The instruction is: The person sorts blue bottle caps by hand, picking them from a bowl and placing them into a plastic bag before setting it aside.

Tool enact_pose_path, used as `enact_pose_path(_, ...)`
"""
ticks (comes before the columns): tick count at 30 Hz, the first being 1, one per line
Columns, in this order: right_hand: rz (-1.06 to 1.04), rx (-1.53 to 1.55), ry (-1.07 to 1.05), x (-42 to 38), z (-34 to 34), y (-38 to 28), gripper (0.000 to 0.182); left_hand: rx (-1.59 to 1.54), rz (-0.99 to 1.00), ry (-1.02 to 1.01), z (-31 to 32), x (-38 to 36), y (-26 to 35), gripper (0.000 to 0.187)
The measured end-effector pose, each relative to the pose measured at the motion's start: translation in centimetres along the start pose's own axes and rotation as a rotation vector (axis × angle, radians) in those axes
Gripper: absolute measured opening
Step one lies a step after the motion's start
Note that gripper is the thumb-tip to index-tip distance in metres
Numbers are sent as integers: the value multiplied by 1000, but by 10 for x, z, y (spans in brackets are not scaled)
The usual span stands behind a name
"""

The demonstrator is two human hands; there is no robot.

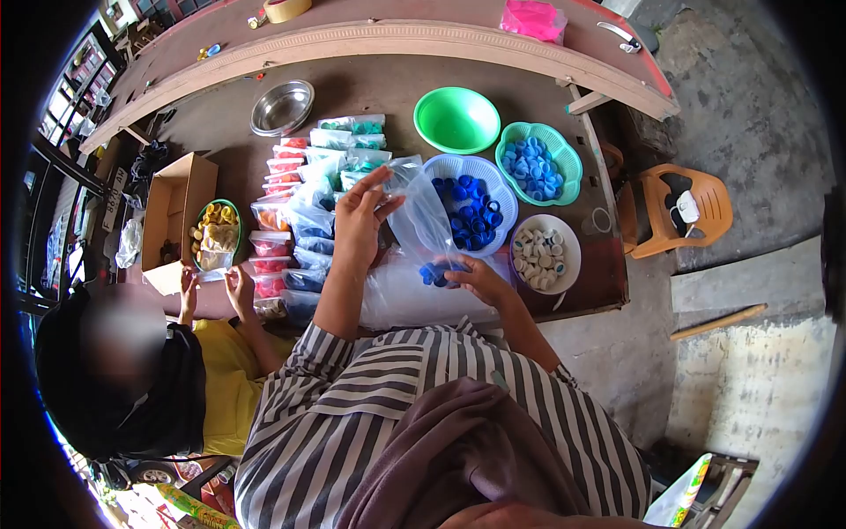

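Note:
A clear plastic bag (416, 220) hangs slantwise over the table, with blue bottle caps (436, 271) gathered at its lower end. My left hand (359, 216) grips the bag near its upper edge, between thumb and fingers. Down at the caps, my right hand (480, 280) closes around the bag's bottom; its fingertips are partly hidden. Just behind the bag stands a lavender basket (495, 178) of dark blue caps (476, 216). Filled bags of caps (304, 216) lie in rows left of my left hand. Flat clear plastic (414, 295) lies beneath my forearms.
A teal basket (577, 167) holds lighter blue caps, and a white bowl (575, 251) holds whitish caps. Behind are a green basin (456, 119) and a steel bowl (282, 108). To the left, a co-worker's hands (216, 293) hold a small bag near a cardboard box (189, 189).

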State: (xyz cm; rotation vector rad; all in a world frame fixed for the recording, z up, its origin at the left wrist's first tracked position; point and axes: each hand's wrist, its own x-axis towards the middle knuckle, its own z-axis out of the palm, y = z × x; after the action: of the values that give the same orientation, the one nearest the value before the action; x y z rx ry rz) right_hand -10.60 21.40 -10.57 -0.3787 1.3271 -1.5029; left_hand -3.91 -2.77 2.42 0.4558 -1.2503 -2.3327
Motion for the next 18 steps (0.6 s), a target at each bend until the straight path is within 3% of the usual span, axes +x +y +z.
enact_pose_path(2,-42,91,125,-4,1,-8,49,-5,8,22,-5,8,-3,34)
enact_pose_path(5,60,117,143,-8,-7,-17,38,-17,25,68,-11,11,-10,35)
enact_pose_path(8,6,39,189,-8,-10,-15,37,-40,38,81,-14,7,-14,35)
enact_pose_path(13,36,-15,111,-1,-23,-2,46,-14,0,112,-21,-7,-8,35)
enact_pose_path(15,-117,-422,-17,3,-22,-5,59,-11,6,166,-22,-16,-7,36)
enact_pose_path(16,-50,-521,-56,-3,-20,-19,66,39,-10,159,-23,-20,-6,36)
enact_pose_path(18,-43,-564,-73,7,-36,-26,63,121,-57,160,-21,-29,-6,37)
